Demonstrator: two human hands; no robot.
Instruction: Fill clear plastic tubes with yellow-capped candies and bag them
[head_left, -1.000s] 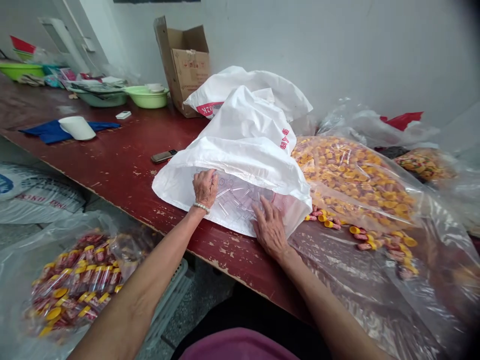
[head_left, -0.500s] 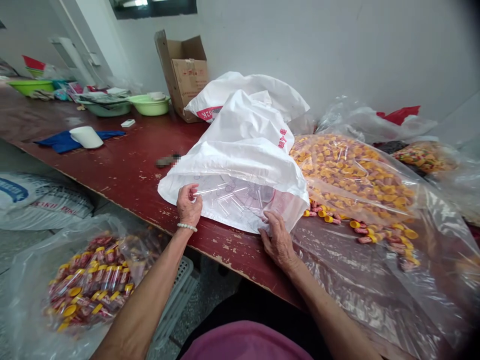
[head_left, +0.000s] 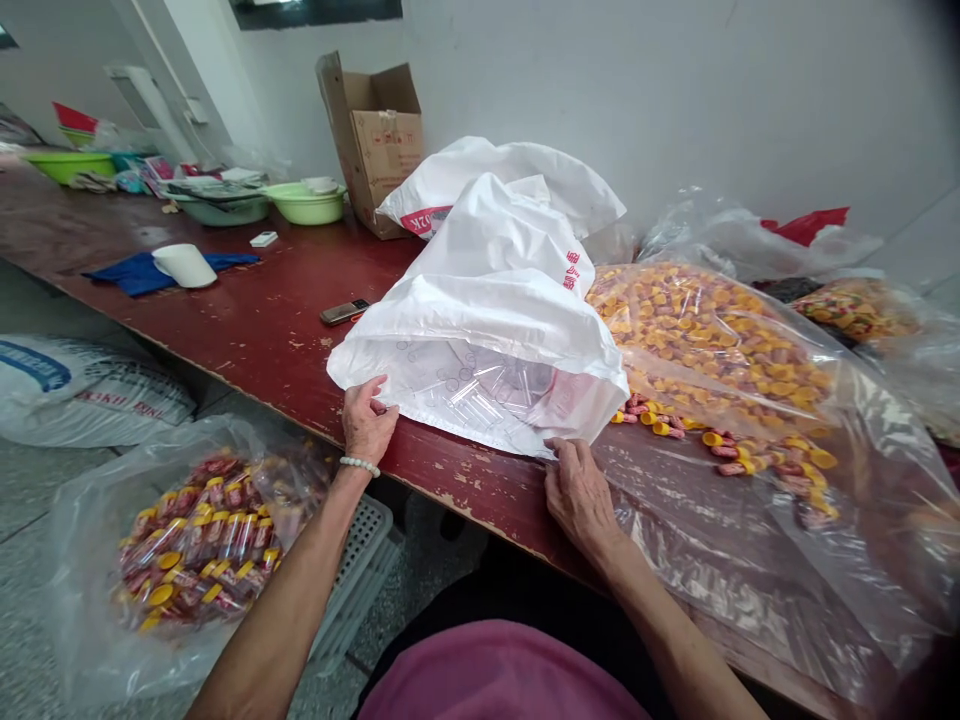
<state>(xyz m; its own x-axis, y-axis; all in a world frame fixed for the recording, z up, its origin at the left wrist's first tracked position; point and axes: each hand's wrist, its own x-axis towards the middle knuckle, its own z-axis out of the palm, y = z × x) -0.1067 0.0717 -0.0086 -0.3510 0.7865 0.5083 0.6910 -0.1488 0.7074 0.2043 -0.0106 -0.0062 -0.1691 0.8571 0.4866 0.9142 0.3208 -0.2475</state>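
Observation:
In front of me a white woven sack (head_left: 487, 305) lies on its side, its mouth facing me. Clear plastic tubes (head_left: 487, 395) lie loose inside that mouth. My left hand (head_left: 367, 425), with a beaded bracelet at the wrist, pinches the lower left lip of the sack. At the lower right lip, my right hand (head_left: 581, 495) has its fingers curled together over the sack's edge. Right of the sack, a clear plastic bag (head_left: 705, 330) holds many small yellow-capped tubes, and some loose ones (head_left: 660, 422) lie by its opening.
The worn red table (head_left: 292, 350) carries a phone (head_left: 343, 312), a white cup (head_left: 184, 265) on blue cloth (head_left: 135, 278), green basins (head_left: 307, 205) and a cardboard box (head_left: 386, 150). Below left, a plastic bag of filled tubes (head_left: 202, 540) stands beside a grey plastic stool (head_left: 364, 550).
My left hand has moved from among the tubes at the mouth down to the sack's left lip. My right hand has drawn back to its lower right edge. The view has shifted slightly.

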